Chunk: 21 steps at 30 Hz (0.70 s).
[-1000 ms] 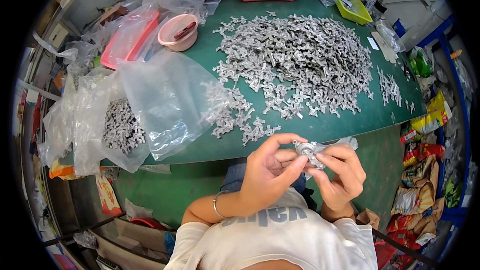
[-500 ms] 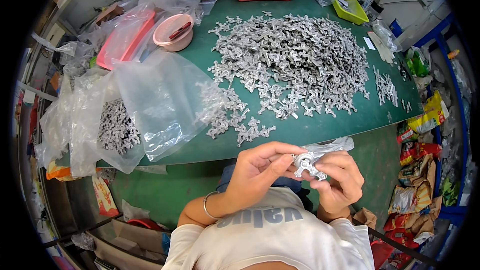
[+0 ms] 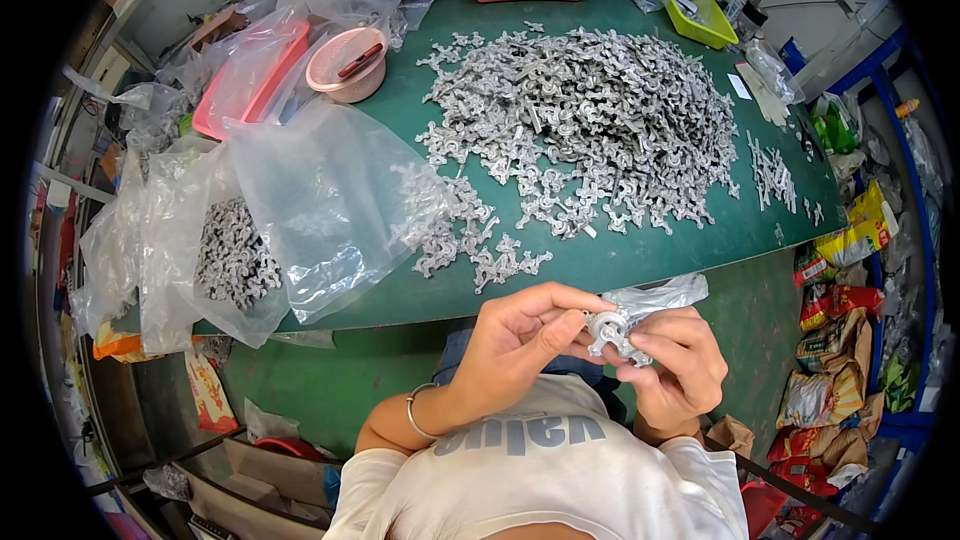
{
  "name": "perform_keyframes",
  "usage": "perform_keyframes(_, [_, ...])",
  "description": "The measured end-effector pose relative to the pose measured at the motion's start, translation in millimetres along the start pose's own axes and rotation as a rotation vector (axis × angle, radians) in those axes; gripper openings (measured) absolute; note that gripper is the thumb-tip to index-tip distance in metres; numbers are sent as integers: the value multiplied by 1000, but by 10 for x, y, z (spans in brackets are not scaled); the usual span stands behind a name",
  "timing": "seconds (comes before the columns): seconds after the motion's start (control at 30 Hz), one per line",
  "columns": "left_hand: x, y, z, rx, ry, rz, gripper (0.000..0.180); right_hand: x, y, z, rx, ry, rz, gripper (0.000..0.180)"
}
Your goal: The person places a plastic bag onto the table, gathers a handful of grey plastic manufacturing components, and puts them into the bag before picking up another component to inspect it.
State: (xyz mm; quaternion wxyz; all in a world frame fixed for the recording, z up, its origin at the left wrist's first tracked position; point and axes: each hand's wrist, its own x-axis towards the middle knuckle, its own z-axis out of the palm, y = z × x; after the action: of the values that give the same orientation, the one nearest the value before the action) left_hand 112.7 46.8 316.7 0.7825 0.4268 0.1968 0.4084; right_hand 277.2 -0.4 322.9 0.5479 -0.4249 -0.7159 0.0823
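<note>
Grey metal part point(image 3: 607, 333) pinched between left hand point(image 3: 520, 340) fingers and right hand point(image 3: 675, 365) fingers, both closed on it.

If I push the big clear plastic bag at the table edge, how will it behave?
The bag looks thin and crumpled, so it would probably fold rather than slide stiffly. Its lower end overhangs the table, so it may slip off. The metal parts in the neighbouring bag likely weigh that one down.

Green table point(image 3: 640, 260) — heaped metal parts point(image 3: 590, 120), bags point(image 3: 320, 200).
</note>
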Motion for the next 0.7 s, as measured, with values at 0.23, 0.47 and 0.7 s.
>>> perform_keyframes(0.23, [-45,-43,-131,-59,81,-46,24,41,61,151,32,-28,89,29])
perform_keyframes(0.47, [-786,-507,-836,212,946,410,22,-99,272,386,31,-311,366,20])
perform_keyframes(0.7, [-1439,-159,-1749,-7,1409,750,28,-122,323,561,47,-434,395,19])
